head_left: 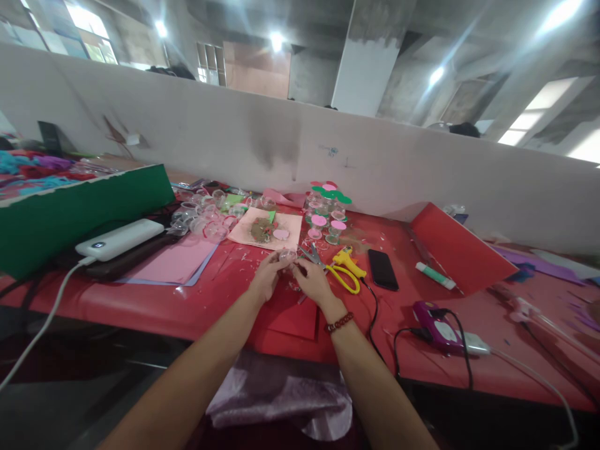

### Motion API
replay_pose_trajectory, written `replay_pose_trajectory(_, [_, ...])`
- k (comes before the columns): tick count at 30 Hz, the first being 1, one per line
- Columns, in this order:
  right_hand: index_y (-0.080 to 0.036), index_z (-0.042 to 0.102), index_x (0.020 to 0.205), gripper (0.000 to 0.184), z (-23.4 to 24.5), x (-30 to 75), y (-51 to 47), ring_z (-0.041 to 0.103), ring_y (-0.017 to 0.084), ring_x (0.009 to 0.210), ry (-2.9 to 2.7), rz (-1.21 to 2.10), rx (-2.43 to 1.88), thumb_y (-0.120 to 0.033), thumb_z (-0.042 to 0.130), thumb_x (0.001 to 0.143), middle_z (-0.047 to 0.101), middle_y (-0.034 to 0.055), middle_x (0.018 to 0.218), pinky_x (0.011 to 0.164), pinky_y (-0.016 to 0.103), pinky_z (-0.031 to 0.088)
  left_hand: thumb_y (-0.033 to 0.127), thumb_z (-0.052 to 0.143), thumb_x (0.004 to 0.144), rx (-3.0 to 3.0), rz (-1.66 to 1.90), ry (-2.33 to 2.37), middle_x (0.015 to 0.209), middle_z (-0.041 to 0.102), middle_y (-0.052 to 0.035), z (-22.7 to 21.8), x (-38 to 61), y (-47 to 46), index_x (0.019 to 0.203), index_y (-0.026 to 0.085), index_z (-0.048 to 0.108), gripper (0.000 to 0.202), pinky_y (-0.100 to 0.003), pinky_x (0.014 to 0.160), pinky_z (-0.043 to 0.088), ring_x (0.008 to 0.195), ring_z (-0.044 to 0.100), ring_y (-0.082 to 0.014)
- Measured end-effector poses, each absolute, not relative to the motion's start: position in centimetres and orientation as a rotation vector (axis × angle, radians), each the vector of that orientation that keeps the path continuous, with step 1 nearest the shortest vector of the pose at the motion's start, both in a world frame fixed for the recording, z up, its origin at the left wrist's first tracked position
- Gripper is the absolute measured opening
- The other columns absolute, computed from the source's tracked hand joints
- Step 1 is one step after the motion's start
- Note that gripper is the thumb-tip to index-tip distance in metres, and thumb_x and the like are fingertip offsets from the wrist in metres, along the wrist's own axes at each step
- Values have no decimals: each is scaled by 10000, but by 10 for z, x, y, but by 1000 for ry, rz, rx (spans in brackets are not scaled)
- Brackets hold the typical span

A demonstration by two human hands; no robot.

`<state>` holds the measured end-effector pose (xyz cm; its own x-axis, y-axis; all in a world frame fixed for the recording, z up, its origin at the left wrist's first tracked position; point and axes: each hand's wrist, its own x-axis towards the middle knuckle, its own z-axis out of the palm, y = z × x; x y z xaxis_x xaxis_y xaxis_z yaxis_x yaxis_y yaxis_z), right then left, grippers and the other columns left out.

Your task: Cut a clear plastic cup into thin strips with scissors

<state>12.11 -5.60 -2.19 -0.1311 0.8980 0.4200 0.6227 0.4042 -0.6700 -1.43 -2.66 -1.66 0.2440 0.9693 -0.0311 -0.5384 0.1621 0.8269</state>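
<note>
A small clear plastic cup (pixel 287 255) is held in the fingers of my left hand (pixel 266 276), just above the red table. My right hand (pixel 313 280) is closed with its fingertips pinched together at the cup's near side; what lies between them is too small to make out. Yellow-handled scissors (pixel 347 280) lie just beyond and right of my right hand, blades pointing away. A yellow glue gun (pixel 349 261) rests against them. Beyond my hands, a pale pink sheet (pixel 239 230) carries brown residue and a pink paper disc (pixel 281 234).
Clear cups (pixel 201 212) are heaped at back left; stacked cups with pink and green paper tops (pixel 330 212) stand behind. Pink paper (pixel 173 259) and a white power bank (pixel 119 240) lie left. A phone (pixel 383 270), glue stick (pixel 435 275) and purple power strip (pixel 438 328) are right.
</note>
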Motion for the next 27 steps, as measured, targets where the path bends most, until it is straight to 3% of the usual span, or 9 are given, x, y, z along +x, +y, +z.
replay_pose_trajectory(27, [-200, 664, 973, 260, -19, 120, -59, 631, 167, 744, -1923, 356, -1349, -310, 429, 955, 709, 43, 869, 700, 261, 440, 213, 823, 528, 822, 1206, 673, 738, 638, -5, -18, -14, -26, 812, 148, 696, 317, -222, 592, 394, 626, 533, -91])
